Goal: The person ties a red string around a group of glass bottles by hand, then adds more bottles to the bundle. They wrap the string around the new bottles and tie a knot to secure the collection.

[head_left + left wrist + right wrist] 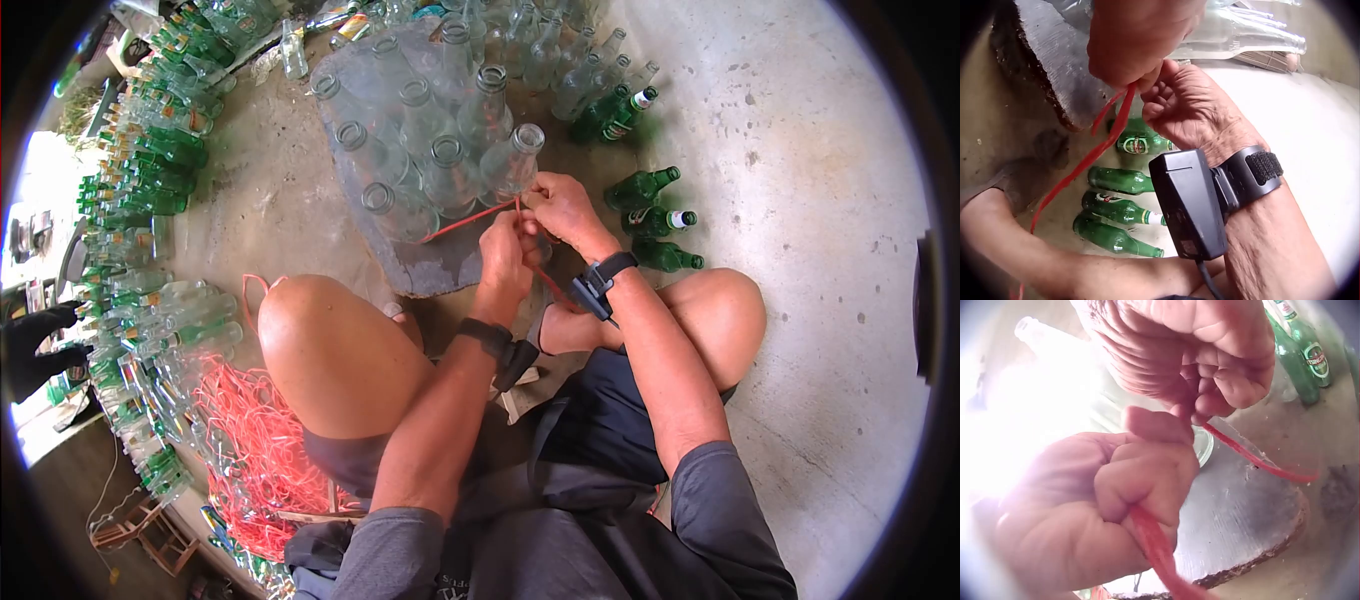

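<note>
Clear glass bottles [447, 178] stand packed together on a grey slab [430, 275] in the head view. A red plastic twine [468, 221] runs along the front of the group, low on the bottles, to both hands at the front right corner. My left hand [507, 252] grips the twine, and in the right wrist view a red strand [1154, 540] comes out of its curled fingers. Close against it, my right hand [565, 212] pinches twine with thumb and fingers; the pinch itself is partly hidden. A loose red tail [1079, 167] hangs below the hands in the left wrist view.
Several green bottles [655, 221] are on the floor to the right. More clear bottles [545, 55] stand behind the slab. A tangled heap of red twine [250, 450] lies by the left knee [310, 320], with rows of green and clear bottles [165, 185] along the left.
</note>
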The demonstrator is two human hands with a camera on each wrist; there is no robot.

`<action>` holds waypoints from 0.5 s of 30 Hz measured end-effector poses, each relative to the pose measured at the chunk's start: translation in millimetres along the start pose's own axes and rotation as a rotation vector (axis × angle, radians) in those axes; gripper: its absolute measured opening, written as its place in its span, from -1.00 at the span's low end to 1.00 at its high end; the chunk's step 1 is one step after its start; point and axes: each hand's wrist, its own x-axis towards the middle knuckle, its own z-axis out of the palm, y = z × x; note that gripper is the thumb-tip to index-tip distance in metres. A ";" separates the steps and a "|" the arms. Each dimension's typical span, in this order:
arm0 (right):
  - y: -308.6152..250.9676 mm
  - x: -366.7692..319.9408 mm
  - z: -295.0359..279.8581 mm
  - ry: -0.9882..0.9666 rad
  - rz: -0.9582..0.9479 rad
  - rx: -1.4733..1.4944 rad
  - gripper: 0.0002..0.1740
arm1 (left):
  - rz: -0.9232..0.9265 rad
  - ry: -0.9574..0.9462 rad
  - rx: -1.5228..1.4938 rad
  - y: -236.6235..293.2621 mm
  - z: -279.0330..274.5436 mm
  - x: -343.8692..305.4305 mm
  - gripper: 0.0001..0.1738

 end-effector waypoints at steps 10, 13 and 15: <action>5.7 0.8 -8.4 -0.180 0.336 0.472 -0.84 | -0.072 0.003 0.053 -8.6 3.6 -1.9 -0.68; 4.6 -0.1 -10.6 -0.218 0.323 0.467 -0.84 | -0.041 0.018 0.024 -13.6 -1.6 4.0 -0.72; 4.4 2.4 -11.1 -0.225 0.345 0.443 -0.82 | -0.036 0.007 0.013 -16.0 -3.6 8.1 -0.72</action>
